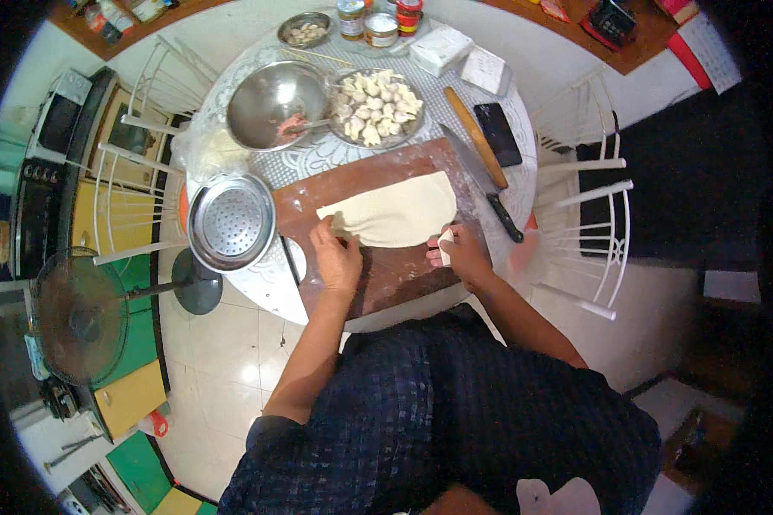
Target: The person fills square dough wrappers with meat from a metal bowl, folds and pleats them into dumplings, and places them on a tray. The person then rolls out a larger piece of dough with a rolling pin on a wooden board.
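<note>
A pale rolled-out sheet of dough (396,209) lies on a floured brown wooden board (399,277) in front of me. Its surface ripples near the lower left corner, where the fingertips of my left hand (338,257) rest at the edge. Whether those fingers pinch the dough cannot be made out. My right hand (467,254) is at the sheet's lower right and holds a small flat piece of dough (446,248) between its fingers. Beyond the board, a metal plate (344,138) is filled with several shaped dumplings (377,106).
A steel bowl (251,109) holds pink filling (291,127) and a spoon. Left of the board sits a perforated steamer pan (232,222). On the right lie a kitchen knife (473,161), a rolling pin (473,135) and a black phone (497,132). White chairs (589,251) flank the table.
</note>
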{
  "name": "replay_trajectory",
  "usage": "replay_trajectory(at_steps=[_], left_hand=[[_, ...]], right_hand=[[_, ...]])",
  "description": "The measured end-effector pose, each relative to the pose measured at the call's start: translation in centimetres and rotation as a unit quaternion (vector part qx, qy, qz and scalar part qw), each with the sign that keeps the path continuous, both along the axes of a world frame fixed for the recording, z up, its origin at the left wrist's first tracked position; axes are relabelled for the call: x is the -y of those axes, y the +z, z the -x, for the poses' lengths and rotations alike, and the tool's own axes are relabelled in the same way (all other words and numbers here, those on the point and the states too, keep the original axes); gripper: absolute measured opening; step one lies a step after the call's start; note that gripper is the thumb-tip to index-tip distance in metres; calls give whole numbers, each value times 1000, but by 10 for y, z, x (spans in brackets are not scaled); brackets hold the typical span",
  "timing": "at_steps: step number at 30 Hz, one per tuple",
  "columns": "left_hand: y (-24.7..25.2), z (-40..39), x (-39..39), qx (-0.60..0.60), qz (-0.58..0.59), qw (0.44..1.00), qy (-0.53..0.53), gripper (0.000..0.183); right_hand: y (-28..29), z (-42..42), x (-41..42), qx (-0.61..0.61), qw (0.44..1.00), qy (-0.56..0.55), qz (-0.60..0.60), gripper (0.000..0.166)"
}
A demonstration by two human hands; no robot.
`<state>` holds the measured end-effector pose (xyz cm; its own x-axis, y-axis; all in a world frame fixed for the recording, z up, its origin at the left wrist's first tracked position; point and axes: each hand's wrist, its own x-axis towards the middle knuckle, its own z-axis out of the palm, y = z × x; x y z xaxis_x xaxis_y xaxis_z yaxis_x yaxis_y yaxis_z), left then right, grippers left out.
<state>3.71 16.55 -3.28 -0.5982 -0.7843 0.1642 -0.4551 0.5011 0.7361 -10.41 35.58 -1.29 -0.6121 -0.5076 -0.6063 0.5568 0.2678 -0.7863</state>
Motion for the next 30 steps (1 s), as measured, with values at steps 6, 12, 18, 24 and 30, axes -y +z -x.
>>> replay_trajectory(at_steps=[6,12,18,24,30], left_hand=[[-6,-10,2,-57,-186,976,94,49],[-6,-25,9,-37,-258,963,71,51],[-14,-43,17,21,-193,981,5,52],[17,-25,7,59,85,971,-216,35],[5,0,-10,76,54,955,-282,32]], right_hand=[[20,-10,100,-12,988,77,136,11],[-3,-12,216,-396,894,209,6,33],[1,-10,115,-435,899,22,47,24],[-44,51,-126,-463,803,-302,-222,14],[-148,84,-233,-349,827,11,-441,14]])
